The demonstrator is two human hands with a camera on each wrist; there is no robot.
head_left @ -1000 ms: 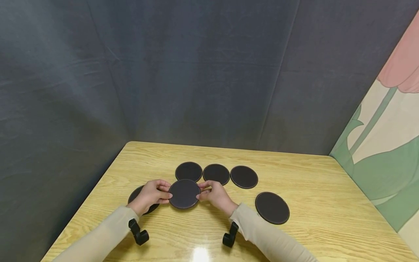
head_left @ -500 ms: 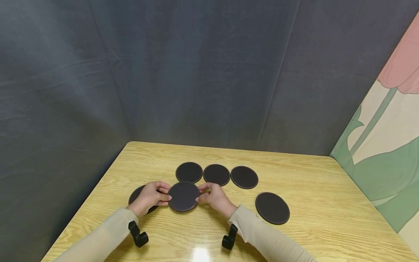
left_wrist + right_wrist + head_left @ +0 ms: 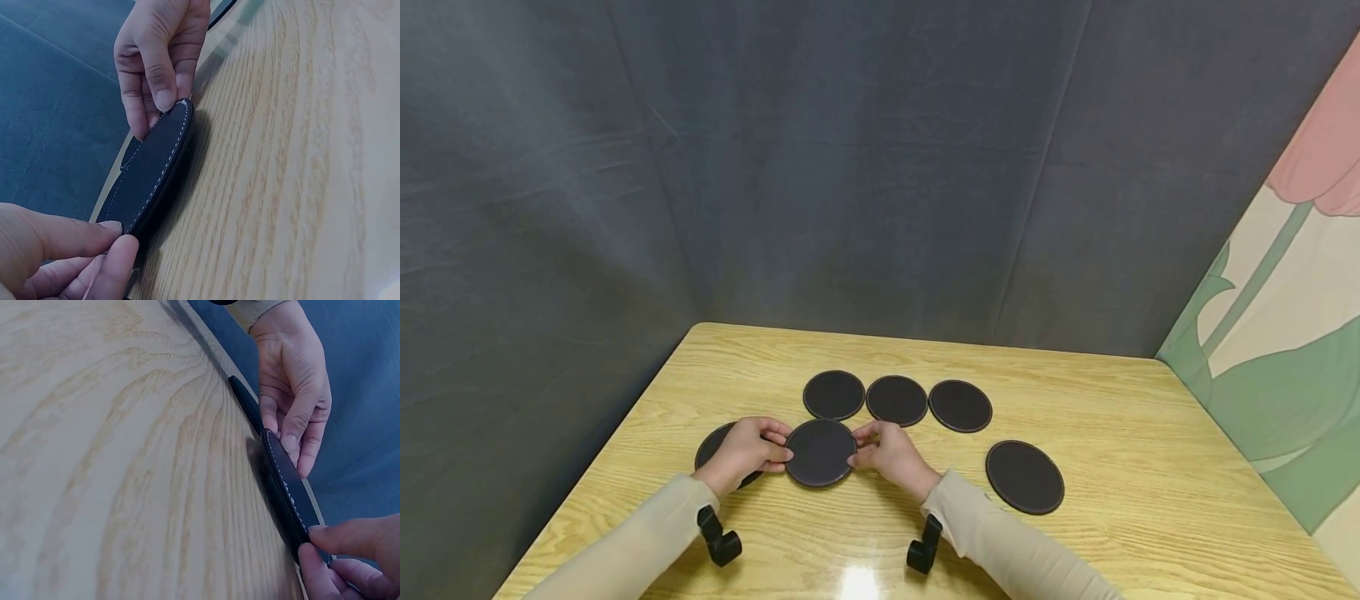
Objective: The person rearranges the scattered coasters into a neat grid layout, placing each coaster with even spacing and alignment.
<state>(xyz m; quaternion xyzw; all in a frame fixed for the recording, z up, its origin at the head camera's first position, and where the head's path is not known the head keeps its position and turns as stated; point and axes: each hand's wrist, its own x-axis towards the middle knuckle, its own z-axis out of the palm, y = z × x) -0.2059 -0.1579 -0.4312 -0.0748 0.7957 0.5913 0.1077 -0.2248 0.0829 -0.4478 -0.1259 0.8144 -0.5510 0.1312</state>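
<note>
A round black coaster (image 3: 821, 452) with pale stitching round its rim is held between both hands. My left hand (image 3: 747, 451) pinches its left edge, thumb on top and a fingertip beneath. At the opposite edge my right hand (image 3: 891, 455) pinches it the same way. In the left wrist view the coaster (image 3: 153, 165) is slightly above the wood, with a shadow under it. A second coaster (image 3: 715, 446) lies partly hidden behind my left hand. Just beyond the held one, a coaster (image 3: 834, 394) lies flat.
A middle coaster (image 3: 897, 400) and a right coaster (image 3: 960, 406) continue the back row side by side. Another coaster (image 3: 1025, 477) lies apart at the right. The wooden table (image 3: 1150, 467) ends at a dark curtain (image 3: 880, 167); a floral cloth (image 3: 1285, 367) hangs at the right.
Both hands have drawn the held coaster slightly toward me and lowered it. It no longer overlaps the back-row coaster as much. The other coasters have stayed in place.
</note>
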